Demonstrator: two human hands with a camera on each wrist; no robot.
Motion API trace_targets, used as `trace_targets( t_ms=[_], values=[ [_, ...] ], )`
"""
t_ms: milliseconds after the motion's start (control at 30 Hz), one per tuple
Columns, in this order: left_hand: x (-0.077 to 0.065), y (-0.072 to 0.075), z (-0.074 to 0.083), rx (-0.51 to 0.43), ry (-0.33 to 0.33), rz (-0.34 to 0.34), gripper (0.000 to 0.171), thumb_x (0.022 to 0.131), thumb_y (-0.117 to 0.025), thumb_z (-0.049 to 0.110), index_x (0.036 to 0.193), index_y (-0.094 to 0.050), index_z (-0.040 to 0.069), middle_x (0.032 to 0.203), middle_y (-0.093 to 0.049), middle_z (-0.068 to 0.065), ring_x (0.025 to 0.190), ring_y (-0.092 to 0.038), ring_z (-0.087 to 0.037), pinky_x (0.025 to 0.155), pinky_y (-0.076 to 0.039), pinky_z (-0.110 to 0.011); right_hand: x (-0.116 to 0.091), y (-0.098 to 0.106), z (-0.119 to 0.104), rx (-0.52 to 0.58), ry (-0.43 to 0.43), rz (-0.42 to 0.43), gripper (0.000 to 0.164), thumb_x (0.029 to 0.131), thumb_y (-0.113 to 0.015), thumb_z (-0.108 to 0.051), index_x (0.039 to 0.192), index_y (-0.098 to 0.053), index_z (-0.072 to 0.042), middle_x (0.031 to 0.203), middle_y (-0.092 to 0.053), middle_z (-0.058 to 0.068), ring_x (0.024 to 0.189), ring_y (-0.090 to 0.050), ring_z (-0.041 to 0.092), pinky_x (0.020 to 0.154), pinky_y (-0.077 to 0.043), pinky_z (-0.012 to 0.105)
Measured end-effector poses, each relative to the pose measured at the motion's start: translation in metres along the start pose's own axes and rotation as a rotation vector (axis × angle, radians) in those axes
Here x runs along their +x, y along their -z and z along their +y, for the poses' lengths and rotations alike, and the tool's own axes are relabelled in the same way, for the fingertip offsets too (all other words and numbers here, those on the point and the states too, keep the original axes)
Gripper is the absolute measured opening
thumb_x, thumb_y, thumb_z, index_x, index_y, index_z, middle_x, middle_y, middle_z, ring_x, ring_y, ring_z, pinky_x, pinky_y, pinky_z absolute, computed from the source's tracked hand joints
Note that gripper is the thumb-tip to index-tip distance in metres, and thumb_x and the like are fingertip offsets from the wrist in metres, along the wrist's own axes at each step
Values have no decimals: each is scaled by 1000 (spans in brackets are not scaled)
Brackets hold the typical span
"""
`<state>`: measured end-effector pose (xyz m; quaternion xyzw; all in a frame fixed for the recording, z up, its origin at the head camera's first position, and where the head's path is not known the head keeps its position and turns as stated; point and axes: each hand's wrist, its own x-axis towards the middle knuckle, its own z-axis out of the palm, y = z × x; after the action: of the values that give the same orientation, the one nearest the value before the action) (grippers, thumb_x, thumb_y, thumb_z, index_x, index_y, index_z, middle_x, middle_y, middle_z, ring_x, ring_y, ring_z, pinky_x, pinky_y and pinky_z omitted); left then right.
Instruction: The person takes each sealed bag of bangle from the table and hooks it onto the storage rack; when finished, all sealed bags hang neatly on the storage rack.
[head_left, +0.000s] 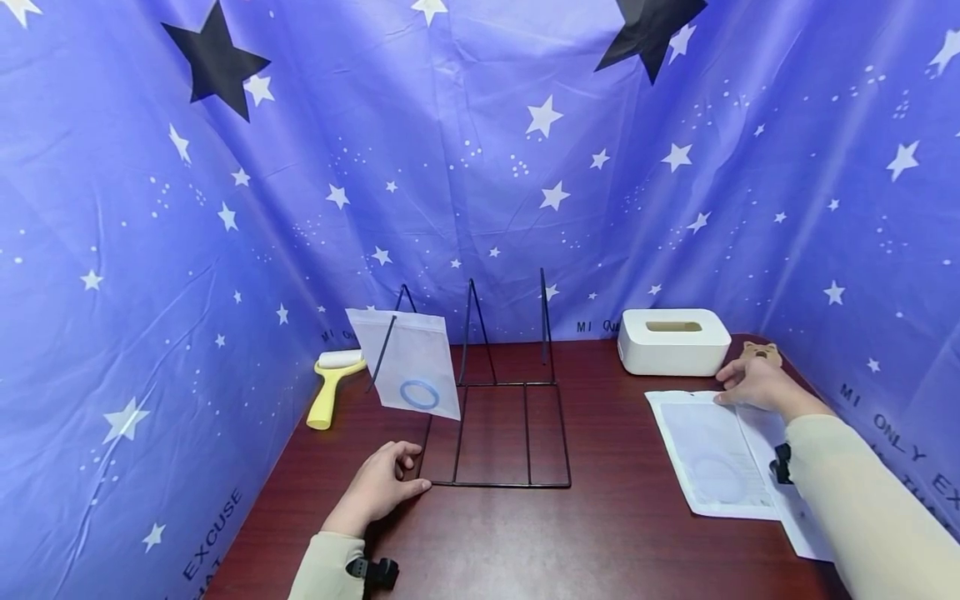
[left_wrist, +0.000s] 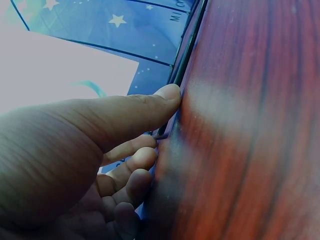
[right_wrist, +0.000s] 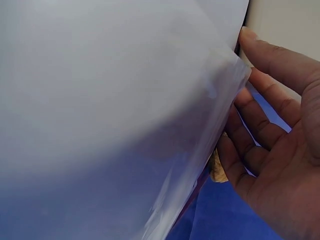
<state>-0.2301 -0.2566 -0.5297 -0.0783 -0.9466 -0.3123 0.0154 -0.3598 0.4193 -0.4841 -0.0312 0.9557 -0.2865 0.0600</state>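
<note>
My left hand (head_left: 380,487) is at the front left corner of a black wire rack (head_left: 495,484). Its thumb and forefinger grip the corner bar, and the other fingers curl beside it in the left wrist view. A frosted white bag (head_left: 401,350) with a blue ring mark leans upright in the rack's left slot. On the right, my right hand (head_left: 761,386) touches the top edges of two overlapping flat bags, a translucent-fronted bag (head_left: 712,458) and a white bag (head_left: 802,521). In the right wrist view its thumb and fingers stand apart around a clear bag corner (right_wrist: 242,70).
A white tissue box (head_left: 675,354) stands at the back right, with a brown bear-faced object (head_left: 761,352) beside it, partly behind the right hand. A yellow-handled lint roller (head_left: 326,392) lies at the back left. Blue star-patterned curtain (head_left: 480,167) surrounds the dark red table (head_left: 600,533).
</note>
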Motion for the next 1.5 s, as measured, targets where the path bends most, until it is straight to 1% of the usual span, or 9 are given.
trace_targets(
  t_ms=[200, 333, 533, 633, 733, 967, 1100, 1267, 1500],
  values=[
    [0, 0, 0, -1, -9, 2, 51, 80, -94, 29, 124, -71, 15, 95, -57, 8, 81, -54, -11, 75, -47, -34, 0, -1, -2, -16, -1, 4, 56, 77, -94, -22, 115, -68, 10, 99, -68, 20, 94, -61, 35, 83, -48, 52],
    [0, 0, 0, -1, -4, 3, 51, 80, -94, 28, 123, -71, 15, 94, -57, 8, 81, -53, -11, 75, -47, -34, 2, -4, -5, -18, 1, -6, 55, 76, -94, -20, 113, -67, 11, 97, -66, 18, 91, -61, 33, 82, -49, 51],
    [1, -1, -1, -2, -1, 1, 50, 80, -94, 28, 124, -71, 16, 94, -57, 8, 81, -54, -11, 75, -47, -35, 7, -9, -11, -53, -37, -33, 54, 75, -95, -22, 110, -69, 9, 95, -66, 17, 88, -62, 32, 81, -51, 52],
    [1, -1, -1, -1, 2, 1, 50, 80, -94, 28, 123, -71, 16, 95, -57, 8, 81, -53, -11, 75, -47, -35, 9, -12, -15, -84, -22, -29, 54, 73, -96, -24, 108, -72, 9, 94, -70, 17, 87, -64, 32, 81, -52, 53],
    [1, -1, -1, 0, 0, 1, 50, 80, -94, 28, 124, -71, 16, 95, -57, 8, 81, -53, -11, 75, -47, -35, 9, -16, -22, -105, -4, -22, 55, 73, -96, -24, 109, -72, 10, 95, -72, 17, 87, -66, 31, 81, -53, 53],
    [1, -1, -2, 1, -12, 3, 50, 81, -94, 28, 124, -71, 15, 95, -57, 8, 81, -54, -10, 75, -47, -35, 7, -22, -38, -121, 23, 0, 55, 73, -96, -25, 109, -72, 9, 97, -71, 17, 86, -64, 30, 82, -52, 52],
    [1, -1, -2, -4, -9, -3, 50, 81, -93, 28, 124, -71, 16, 95, -57, 8, 81, -54, -11, 75, -47, -35, 8, -21, -39, -118, 26, -16, 55, 73, -96, -26, 109, -73, 9, 99, -72, 19, 89, -65, 32, 83, -52, 52],
    [0, -1, 0, -9, -1, -12, 51, 81, -93, 29, 124, -71, 15, 96, -57, 7, 82, -54, -11, 75, -47, -35, 9, -18, -37, -120, 12, -46, 56, 72, -97, -22, 110, -72, 9, 101, -70, 21, 93, -65, 35, 84, -52, 54],
    [0, 1, 1, -19, 9, -12, 51, 81, -94, 28, 124, -71, 15, 96, -58, 6, 82, -53, -12, 75, -47, -36, 12, -18, -35, -156, 38, -62, 52, 70, -98, -19, 106, -72, 8, 95, -68, 17, 88, -62, 32, 83, -51, 53]
  ],
)
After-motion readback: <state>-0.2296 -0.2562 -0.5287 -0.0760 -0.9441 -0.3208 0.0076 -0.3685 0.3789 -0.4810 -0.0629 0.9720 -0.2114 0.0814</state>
